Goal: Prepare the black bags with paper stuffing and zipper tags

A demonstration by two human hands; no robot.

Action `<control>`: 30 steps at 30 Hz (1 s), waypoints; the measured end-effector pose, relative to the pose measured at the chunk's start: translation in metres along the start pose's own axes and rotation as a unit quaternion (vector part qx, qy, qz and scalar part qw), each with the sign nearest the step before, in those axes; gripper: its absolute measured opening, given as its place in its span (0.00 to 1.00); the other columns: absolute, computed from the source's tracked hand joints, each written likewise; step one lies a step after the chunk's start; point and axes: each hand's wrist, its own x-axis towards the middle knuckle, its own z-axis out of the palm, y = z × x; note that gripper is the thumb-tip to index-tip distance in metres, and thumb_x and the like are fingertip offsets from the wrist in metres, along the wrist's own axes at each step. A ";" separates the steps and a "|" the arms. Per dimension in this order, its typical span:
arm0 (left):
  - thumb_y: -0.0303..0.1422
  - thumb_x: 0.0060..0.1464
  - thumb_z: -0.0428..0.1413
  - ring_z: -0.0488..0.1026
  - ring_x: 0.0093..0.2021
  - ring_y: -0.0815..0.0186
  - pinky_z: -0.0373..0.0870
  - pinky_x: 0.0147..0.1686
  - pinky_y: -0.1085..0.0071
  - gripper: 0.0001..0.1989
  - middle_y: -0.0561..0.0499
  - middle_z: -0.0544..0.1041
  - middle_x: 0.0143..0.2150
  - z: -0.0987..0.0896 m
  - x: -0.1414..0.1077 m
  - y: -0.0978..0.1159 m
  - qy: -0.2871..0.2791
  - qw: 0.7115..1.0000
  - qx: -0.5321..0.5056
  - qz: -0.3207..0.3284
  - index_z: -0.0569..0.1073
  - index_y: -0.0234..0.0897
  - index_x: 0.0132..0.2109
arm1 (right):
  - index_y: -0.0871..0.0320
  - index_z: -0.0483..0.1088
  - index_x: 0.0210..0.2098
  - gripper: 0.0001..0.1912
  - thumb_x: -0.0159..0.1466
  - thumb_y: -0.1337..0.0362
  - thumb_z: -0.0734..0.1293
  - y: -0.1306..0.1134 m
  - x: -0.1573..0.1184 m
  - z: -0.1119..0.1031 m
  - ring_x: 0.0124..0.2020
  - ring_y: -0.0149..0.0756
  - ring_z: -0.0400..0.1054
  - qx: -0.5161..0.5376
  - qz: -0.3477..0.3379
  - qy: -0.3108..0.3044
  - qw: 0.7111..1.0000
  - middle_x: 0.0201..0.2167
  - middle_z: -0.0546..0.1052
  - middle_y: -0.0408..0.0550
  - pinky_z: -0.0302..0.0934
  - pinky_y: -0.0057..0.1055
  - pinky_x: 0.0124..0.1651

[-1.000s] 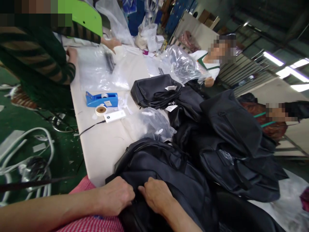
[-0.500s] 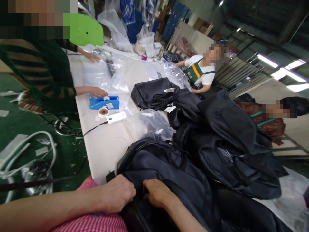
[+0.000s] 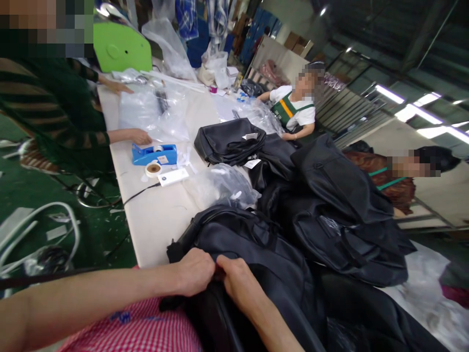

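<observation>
A large black bag point(image 3: 252, 244) lies at the near edge of the table, its near part reaching down beside my checked clothing. My left hand point(image 3: 196, 272) is closed at the bag's near edge, its fingertips turned in and hidden. Close against it, my right hand point(image 3: 234, 276) is closed too, thumb and fingers pinched together at the same edge. What the fingertips grip is too small and hidden to make out. A crumpled clear plastic bag point(image 3: 223, 186) sits just beyond the black bag.
More black bags point(image 3: 340, 181) are piled on the right. Ahead on the table point(image 3: 142, 215) are a blue tape dispenser point(image 3: 154, 154), a tape roll point(image 3: 153, 169) and a white device point(image 3: 174, 176). One person's hand rests near the dispenser; two other people are at the right.
My hands have come together, touching or nearly so, and sit slightly higher in view. The person's hand at the left has drawn back from the dispenser. The view has shifted slightly.
</observation>
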 end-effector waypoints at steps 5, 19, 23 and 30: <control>0.32 0.62 0.55 0.81 0.38 0.49 0.76 0.35 0.62 0.12 0.39 0.82 0.34 -0.004 -0.003 0.009 -0.023 1.000 0.002 -0.002 0.81 0.31 0.35 | 0.64 0.74 0.46 0.15 0.64 0.76 0.60 0.011 -0.014 -0.001 0.50 0.46 0.74 -0.054 0.056 -0.021 0.997 0.46 0.79 0.59 0.64 0.33 0.51; 0.31 0.64 0.53 0.80 0.41 0.47 0.75 0.40 0.58 0.11 0.39 0.82 0.38 -0.004 -0.008 0.011 -0.026 0.998 -0.040 -0.039 0.80 0.31 0.39 | 0.60 0.76 0.43 0.16 0.67 0.74 0.57 0.018 0.003 0.010 0.45 0.43 0.76 -0.111 -0.002 -0.040 0.993 0.42 0.80 0.54 0.66 0.33 0.44; 0.27 0.62 0.52 0.80 0.42 0.45 0.77 0.42 0.56 0.12 0.34 0.82 0.37 -0.003 0.009 0.013 -0.047 0.998 -0.037 -0.036 0.80 0.27 0.39 | 0.60 0.75 0.42 0.13 0.68 0.71 0.58 0.020 -0.003 0.018 0.41 0.43 0.77 -0.104 0.008 -0.013 0.994 0.40 0.80 0.54 0.64 0.32 0.37; 0.29 0.61 0.54 0.80 0.39 0.52 0.74 0.39 0.66 0.11 0.39 0.81 0.34 -0.001 0.013 0.007 -0.075 0.995 -0.070 -0.003 0.79 0.30 0.35 | 0.60 0.75 0.41 0.10 0.67 0.71 0.61 0.014 -0.009 0.021 0.43 0.42 0.76 -0.060 0.034 0.028 0.997 0.40 0.80 0.53 0.64 0.32 0.41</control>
